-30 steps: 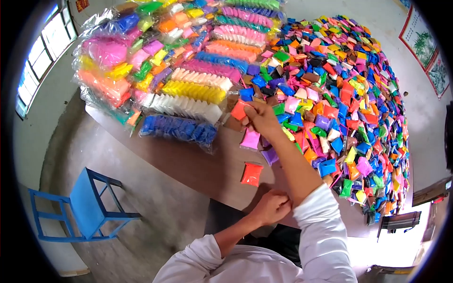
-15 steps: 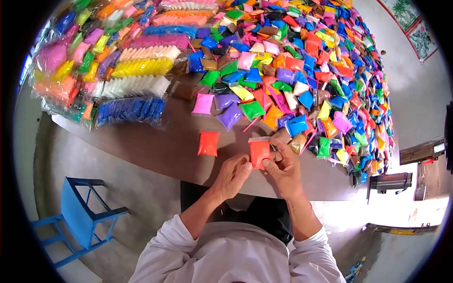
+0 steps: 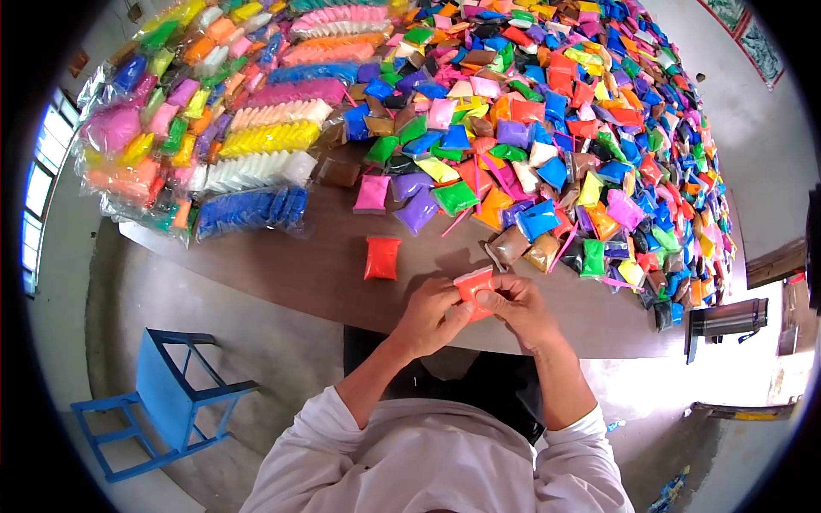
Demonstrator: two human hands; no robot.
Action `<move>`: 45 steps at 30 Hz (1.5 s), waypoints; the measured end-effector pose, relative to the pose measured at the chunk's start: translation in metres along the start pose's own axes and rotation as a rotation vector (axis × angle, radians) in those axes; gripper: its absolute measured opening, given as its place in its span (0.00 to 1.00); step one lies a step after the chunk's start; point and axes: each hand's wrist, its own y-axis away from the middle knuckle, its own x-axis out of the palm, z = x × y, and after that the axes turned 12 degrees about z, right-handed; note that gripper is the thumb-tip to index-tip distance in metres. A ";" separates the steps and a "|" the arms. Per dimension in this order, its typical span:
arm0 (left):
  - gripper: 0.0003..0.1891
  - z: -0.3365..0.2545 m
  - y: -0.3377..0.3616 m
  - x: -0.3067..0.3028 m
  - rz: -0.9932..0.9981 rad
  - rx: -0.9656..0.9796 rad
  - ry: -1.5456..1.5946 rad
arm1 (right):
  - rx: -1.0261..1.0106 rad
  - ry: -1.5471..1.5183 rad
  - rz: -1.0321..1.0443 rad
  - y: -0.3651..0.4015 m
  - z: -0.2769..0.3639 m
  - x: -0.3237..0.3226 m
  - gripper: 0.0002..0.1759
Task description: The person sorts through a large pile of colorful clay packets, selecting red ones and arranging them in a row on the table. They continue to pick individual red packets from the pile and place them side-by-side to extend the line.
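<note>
Near the table's front edge, a small red clear-plastic packet (image 3: 476, 291) is pinched between both of my hands, its top edge tilted. My left hand (image 3: 434, 315) closes on its left side, thumb along the lower part. My right hand (image 3: 520, 309) grips its right side, with the thumb lying across the front. A second red packet (image 3: 381, 258) lies flat on the table to the left of my hands. Beyond it lie a pink packet (image 3: 371, 195) and a purple packet (image 3: 416, 210).
A large heap of mixed coloured packets (image 3: 513, 132) covers the table's middle and right. Sorted rows, such as blue packets (image 3: 252, 212) and white packets (image 3: 256, 173), lie at left. A blue chair (image 3: 167, 398) stands on the floor at left; a metal flask (image 3: 727, 318) is at right.
The red packet has tilted, and my left hand has moved onto its side to grip it. The whole view has shifted slightly.
</note>
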 end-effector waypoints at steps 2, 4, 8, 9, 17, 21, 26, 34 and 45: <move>0.14 0.004 -0.001 0.001 -0.019 0.010 0.006 | -0.054 0.035 -0.007 -0.004 0.000 0.003 0.14; 0.14 0.003 -0.001 0.002 -0.037 0.022 0.014 | -0.082 0.093 -0.062 -0.006 -0.006 0.008 0.11; 0.13 -0.003 -0.001 0.002 -0.125 -0.008 0.142 | -0.135 -0.020 -0.117 -0.007 -0.009 0.019 0.13; 0.12 -0.004 -0.001 0.002 -0.120 0.001 0.175 | -0.117 -0.001 -0.106 -0.005 0.002 0.021 0.12; 0.04 -0.006 -0.003 0.003 0.007 0.054 -0.168 | -0.149 0.166 -0.237 -0.046 0.028 -0.004 0.12; 0.06 -0.005 0.000 0.015 -0.002 0.136 -0.323 | 0.038 0.405 -0.110 -0.077 0.016 0.018 0.12; 0.06 -0.010 0.004 0.017 -0.018 0.150 -0.345 | 0.170 0.522 -0.100 -0.098 0.018 0.039 0.16; 0.06 -0.012 0.006 0.016 -0.054 0.166 -0.333 | -0.132 0.837 -0.243 -0.088 0.010 0.054 0.16; 0.04 -0.012 0.001 0.016 -0.009 0.143 -0.402 | -0.362 0.882 -0.309 -0.096 0.016 0.031 0.08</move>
